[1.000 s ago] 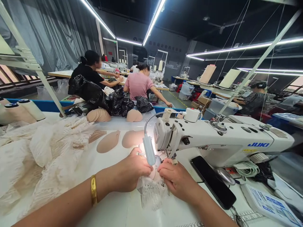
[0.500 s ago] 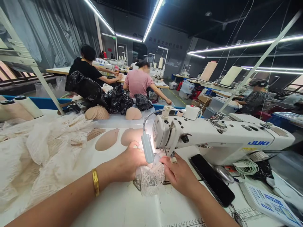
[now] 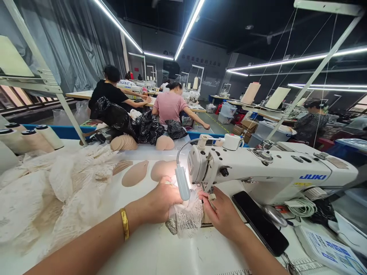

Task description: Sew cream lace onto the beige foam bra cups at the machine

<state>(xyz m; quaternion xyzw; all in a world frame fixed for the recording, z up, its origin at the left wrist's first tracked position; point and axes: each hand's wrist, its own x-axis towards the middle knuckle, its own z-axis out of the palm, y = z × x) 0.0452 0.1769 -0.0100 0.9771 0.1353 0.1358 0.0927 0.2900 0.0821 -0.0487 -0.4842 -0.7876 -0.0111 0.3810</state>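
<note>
White lace fabric (image 3: 188,218) lies under the needle end of the white sewing machine (image 3: 258,168), lit by a small grey lamp (image 3: 182,182). On its left edge, my left hand (image 3: 162,200) is closed, fingertips partly behind the lamp. At the right edge of the lace, my right hand (image 3: 220,210) pinches it with thumb and forefinger beside the presser area. The needle itself is hidden by the lamp and the machine head. Beige oval pads (image 3: 135,173) rest on the table left of the machine.
A heap of cream lace (image 3: 69,183) covers the table's left side, near thread cones (image 3: 43,137). A black phone (image 3: 260,222) and a white box (image 3: 329,250) lie at right. Black plastic bags (image 3: 146,126) stand behind the pads. Several people sit at machines farther off.
The view has shifted, so most things appear slightly lower and the left side farther right. Both hands remain on the lace, in nearly the same pose.
</note>
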